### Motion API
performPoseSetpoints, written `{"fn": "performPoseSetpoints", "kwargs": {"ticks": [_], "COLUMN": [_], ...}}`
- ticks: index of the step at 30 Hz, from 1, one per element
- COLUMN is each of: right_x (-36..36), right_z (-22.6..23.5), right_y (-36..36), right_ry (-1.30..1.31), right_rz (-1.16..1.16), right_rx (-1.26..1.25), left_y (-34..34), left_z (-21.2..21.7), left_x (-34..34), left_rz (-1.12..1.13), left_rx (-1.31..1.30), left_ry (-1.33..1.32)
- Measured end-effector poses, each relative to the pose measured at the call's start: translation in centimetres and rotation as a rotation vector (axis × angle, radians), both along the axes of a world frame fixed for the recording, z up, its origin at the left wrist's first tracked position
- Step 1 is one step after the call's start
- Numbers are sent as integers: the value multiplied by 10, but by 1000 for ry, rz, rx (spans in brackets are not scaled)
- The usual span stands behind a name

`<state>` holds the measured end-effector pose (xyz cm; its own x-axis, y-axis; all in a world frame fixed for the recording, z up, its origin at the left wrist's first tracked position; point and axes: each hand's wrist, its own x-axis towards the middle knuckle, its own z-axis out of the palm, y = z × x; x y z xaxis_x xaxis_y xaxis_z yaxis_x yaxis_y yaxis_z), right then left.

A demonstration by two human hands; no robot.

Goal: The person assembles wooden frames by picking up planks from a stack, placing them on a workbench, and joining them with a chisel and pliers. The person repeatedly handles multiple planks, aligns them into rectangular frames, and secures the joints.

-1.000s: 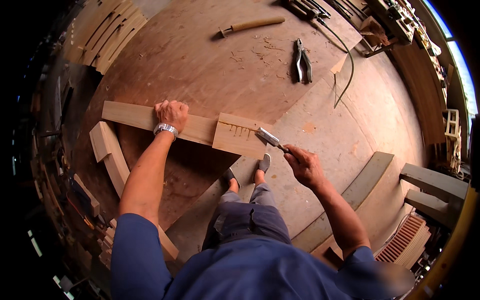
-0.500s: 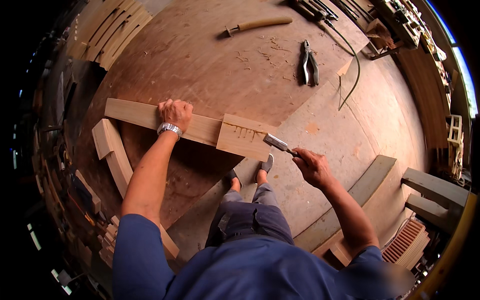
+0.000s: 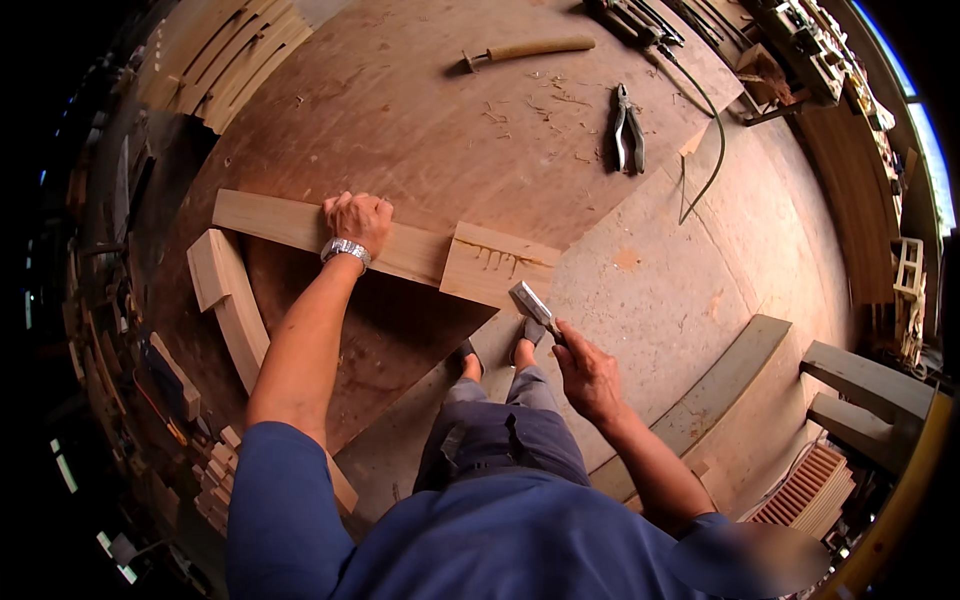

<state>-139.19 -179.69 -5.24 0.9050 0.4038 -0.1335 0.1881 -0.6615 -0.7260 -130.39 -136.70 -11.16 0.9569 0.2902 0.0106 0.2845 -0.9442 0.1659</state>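
A long pale wooden piece (image 3: 275,220) rests across the near edge of the brown worktable, with a wider wooden block (image 3: 490,275) at its right end. Brown streaks, like glue drips, mark the block's face. My left hand (image 3: 358,218), a metal watch on its wrist, is closed over the long piece, fingers curled at its far edge. My right hand (image 3: 590,372) grips the dark handle of a chisel-like tool (image 3: 530,301) with a broad, flat silver blade. The blade is near the block's lower right corner; I cannot tell whether they touch.
Farther off on the worktable (image 3: 400,120) lie pliers (image 3: 626,130), a wooden-handled tool (image 3: 530,48) and wood shavings. A cable (image 3: 722,145) hangs at the right. Wooden parts stand at left (image 3: 237,300) and right (image 3: 740,365), with slotted boards (image 3: 225,60) at upper left.
My right hand has moved left and toward me, taking the chisel-like tool off the block's right end to below its corner. My left hand keeps its hold on the wooden piece.
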Motion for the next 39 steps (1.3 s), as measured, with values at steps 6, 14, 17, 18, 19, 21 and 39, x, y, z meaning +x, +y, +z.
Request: {"fn": "performPoseSetpoints", "kwargs": {"ticks": [6,14,17,18,19,21,39], "right_x": [-24,-32,-45,-44,-43,-38,-33], "right_z": [-8,2,-6,-5,-4,-4,-21], "right_y": [47,68,53,51,50,54,60], "right_ry": [-108,-86,-101,-95,-88,-111,-235], "right_rz": [-183,-303,-201,-206,-210,-210,-382], "right_rx": [1,27,54,61,68,48,31], "left_y": [2,4,3,2,2,3,-36], "left_z": [-3,-5,-5,-5,-5,-6,-4], "left_x": [1,0,2,2,1,-1,-5], "left_rz": [-6,9,16,16,11,1,48], "left_rx": [15,-5,-15,-13,-10,-3,40], "left_ry": [-1,16,3,5,-2,-17,95]}}
